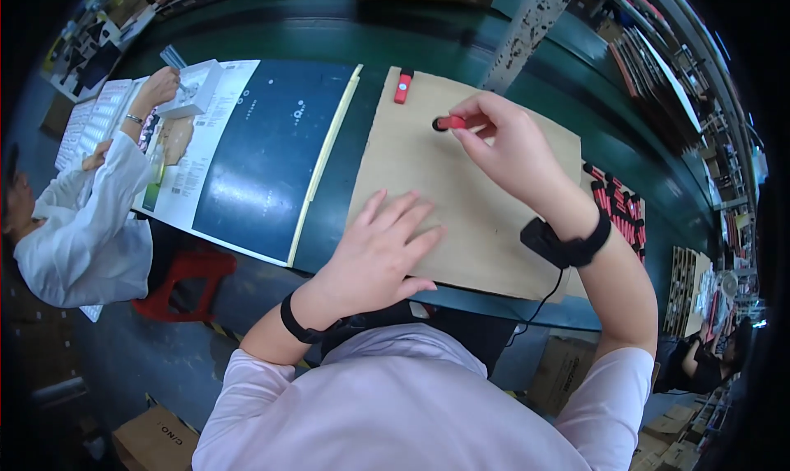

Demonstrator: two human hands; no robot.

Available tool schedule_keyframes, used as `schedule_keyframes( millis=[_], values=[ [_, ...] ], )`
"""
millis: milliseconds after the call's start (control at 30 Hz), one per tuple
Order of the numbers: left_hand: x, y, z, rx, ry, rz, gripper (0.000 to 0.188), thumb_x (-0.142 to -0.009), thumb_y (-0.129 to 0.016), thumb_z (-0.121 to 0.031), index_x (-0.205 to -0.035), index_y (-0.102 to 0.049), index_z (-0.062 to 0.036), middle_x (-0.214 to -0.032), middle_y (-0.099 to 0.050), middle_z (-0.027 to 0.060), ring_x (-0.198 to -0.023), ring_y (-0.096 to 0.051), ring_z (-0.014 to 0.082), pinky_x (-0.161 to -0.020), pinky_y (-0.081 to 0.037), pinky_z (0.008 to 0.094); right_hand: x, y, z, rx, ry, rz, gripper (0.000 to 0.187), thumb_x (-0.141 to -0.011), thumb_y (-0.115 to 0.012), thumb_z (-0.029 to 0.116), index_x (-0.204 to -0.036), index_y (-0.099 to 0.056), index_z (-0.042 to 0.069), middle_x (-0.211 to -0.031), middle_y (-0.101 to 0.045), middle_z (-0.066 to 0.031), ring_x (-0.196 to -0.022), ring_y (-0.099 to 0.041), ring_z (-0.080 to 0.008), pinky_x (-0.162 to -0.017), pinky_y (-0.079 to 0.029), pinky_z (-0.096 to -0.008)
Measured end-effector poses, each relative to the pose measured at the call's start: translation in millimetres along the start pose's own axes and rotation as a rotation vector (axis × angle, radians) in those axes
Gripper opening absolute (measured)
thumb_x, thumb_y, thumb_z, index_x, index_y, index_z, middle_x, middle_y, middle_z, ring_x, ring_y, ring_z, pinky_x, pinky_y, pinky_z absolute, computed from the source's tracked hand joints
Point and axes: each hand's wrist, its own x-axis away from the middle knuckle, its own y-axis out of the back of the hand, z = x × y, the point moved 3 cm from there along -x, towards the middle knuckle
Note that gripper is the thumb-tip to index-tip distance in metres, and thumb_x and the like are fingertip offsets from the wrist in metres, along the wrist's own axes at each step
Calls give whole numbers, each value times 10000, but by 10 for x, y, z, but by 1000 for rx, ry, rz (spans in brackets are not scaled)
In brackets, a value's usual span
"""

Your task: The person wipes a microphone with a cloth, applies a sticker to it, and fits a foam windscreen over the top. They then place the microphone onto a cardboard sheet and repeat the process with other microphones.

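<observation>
A flat sheet of brown cardboard (461, 191) lies on the green table before me. My right hand (512, 146) pinches a small red piece with a round black end (450, 123) between thumb and fingertips, over the sheet's upper middle. At the sheet's far left corner lies a similar small red-and-black piece (402, 87). My left hand (380, 244) is spread over the sheet's near left part, fingers apart and holding nothing. Right of the sheet, several more red-and-black pieces (617, 203) are heaped together. Their exact kind cannot be made out.
A metal post (531, 30) rises behind the sheet. On the left, a co-worker's hand (160, 86) is at a white box (193, 88), beside a dark printed sheet (271, 158). A red stool (185, 286) stands below. A black cable (547, 300) hangs from my right wrist.
</observation>
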Motion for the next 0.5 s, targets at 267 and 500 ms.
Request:
schedule_keyframes(
  millis=[267,500],
  values=[
    [25,-116,46,-28,-17,24,660,-703,-794,-322,-1276,-569,-85,-1416,-441,172,-1360,-369,351,-1121,-264,547,-473,-365,-307,416,208,-28,134,-810,-642,17,-940,-613,1,-945,-645,-142,-881,-634,-326,-768,-524,-377],
    [28,-108,70,-26,-15,22,628,-713,-789,-280,-1269,-570,-86,-1418,-440,171,-1359,-370,354,-1117,-273,548,-469,-471,-349,420,249,3,130,-807,-648,50,-925,-611,11,-1006,-605,-136,-909,-606,-352,-780,-508,-410]
  ],
)
